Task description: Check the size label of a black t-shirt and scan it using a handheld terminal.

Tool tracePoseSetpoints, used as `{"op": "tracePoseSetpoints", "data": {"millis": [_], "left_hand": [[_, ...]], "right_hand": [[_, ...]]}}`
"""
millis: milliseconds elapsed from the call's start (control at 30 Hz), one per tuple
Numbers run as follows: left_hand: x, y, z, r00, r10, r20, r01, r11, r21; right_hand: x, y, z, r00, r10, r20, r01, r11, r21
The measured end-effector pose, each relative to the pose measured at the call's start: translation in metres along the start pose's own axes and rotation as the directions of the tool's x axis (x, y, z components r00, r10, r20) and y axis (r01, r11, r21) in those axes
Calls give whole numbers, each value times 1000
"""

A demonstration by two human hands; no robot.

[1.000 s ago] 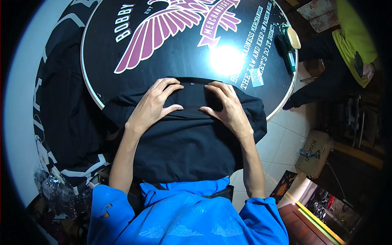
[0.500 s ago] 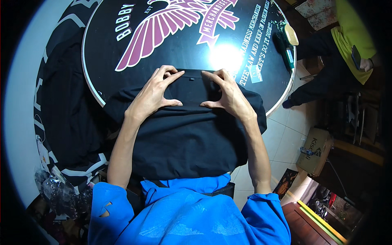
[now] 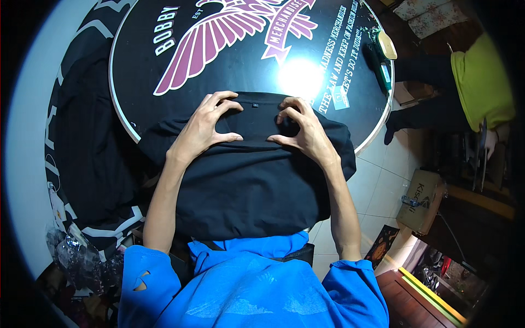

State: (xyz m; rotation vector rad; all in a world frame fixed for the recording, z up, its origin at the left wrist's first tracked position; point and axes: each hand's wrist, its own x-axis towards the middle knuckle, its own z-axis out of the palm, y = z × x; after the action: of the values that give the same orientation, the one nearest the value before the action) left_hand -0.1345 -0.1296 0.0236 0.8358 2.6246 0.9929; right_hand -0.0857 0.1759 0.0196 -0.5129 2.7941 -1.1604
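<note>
Much of the black garment [image 3: 251, 197] seems to lie past the near edge of the surface [image 3: 136, 87], against the blue shirt [image 3: 246, 295], so its weight could drag the cloth toward the body. Farther in, the left hand [image 3: 199, 131] and right hand [image 3: 306, 134] each have the grip spread, thumb well apart from fingers, no fold visibly pinched; so light a touch could let the neck opening [image 3: 254, 128] skew. The garment looks plain and softly wrinkled, with a small label [image 3: 255, 105] inside its far neck edge.
</note>
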Motion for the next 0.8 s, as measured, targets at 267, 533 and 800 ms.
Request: {"op": "tracePoseSetpoints", "data": {"millis": [267,533,800], "left_hand": [[1,-3,0,1000,-6,6,7,1000,-26],[0,-4,1,1000,1,14,-1,1000,-29],[-2,-2,4,999,28,-17,-28,998,50]], "right_hand": [[-2,-1,0,1000,13,-23,-12,999,48],[-5,1,0,999,-47,-27,45,998,-44],[0,-12,3,998,-27,-63,21,996,-89]]}}
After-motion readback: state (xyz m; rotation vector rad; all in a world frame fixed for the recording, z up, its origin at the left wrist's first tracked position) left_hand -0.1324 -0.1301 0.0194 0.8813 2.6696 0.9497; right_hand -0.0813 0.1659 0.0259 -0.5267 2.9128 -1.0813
